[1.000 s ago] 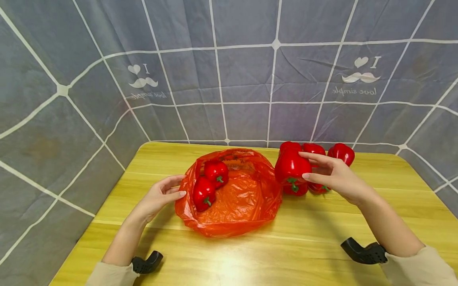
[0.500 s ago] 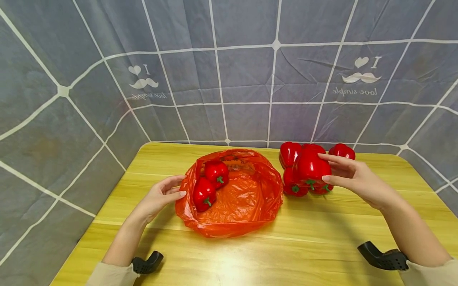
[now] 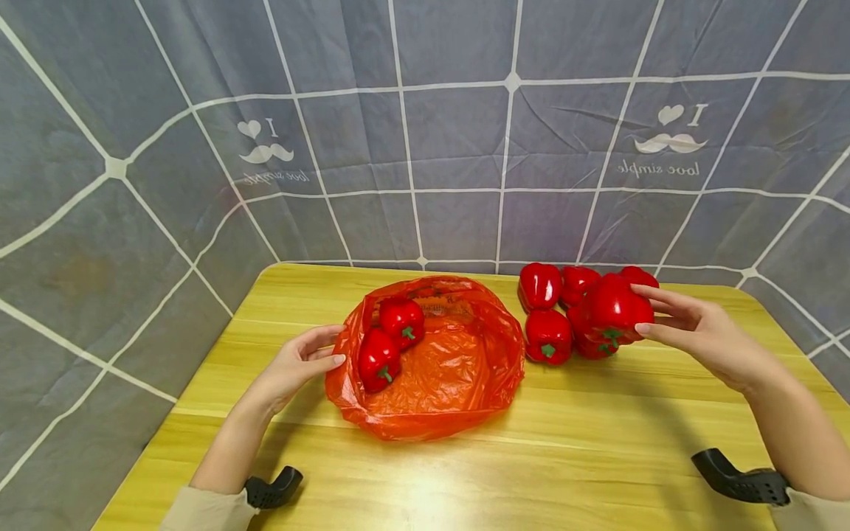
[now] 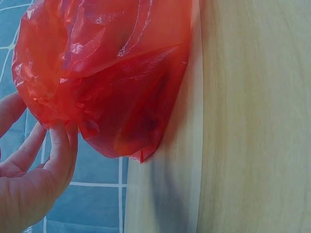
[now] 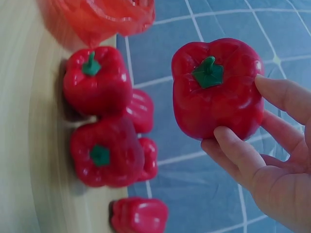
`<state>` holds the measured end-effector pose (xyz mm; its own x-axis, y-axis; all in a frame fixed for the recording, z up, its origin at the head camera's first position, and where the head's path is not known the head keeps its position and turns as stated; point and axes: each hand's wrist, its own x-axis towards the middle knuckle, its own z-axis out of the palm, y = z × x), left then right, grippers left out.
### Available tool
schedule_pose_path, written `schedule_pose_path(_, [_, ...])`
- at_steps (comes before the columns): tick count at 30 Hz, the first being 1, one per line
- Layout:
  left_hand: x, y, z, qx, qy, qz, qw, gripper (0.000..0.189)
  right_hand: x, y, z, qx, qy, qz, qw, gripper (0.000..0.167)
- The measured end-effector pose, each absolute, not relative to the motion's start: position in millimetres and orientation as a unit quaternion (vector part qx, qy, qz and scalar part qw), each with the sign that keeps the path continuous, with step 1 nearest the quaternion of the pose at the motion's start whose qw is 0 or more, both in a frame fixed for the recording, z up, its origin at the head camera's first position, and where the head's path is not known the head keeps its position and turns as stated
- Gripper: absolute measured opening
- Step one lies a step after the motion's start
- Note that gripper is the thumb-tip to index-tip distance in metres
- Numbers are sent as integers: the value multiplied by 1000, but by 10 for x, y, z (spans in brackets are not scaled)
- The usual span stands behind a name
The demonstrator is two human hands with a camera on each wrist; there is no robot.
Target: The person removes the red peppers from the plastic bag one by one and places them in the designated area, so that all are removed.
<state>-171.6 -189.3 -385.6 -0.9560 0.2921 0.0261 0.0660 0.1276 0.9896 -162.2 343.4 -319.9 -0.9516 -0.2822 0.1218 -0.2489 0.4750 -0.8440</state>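
Note:
In my right hand is a red bell pepper with a green stem, gripped from its right side between thumb and fingers. The right wrist view shows this held pepper raised away from the tabletop. It overlaps part of a cluster of several more bell peppers at the back right of the table. My left hand pinches the left rim of a red plastic bag, whose mouth is spread wide. Inside the bag's left half lie two bell peppers. From the left wrist, the fingertips meet the thin bag wall.
The wooden table ends at a grey curtain with white grid lines, which hangs behind it and along both sides. One bell pepper stands a little apart from the cluster. Black wrist mounts sit at both cuffs.
My right hand has moved to the right with the bell pepper, from beside the bag's right rim to over the right part of the cluster. The left hand and the bag have stayed put.

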Motion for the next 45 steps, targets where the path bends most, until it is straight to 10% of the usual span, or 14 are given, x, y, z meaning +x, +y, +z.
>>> schedule_pose_path(45, [-1719, -1889, -3832, 102, 751, 646, 96, 53, -1648, 4308, -3768, -107, 770, -619, 112, 54])
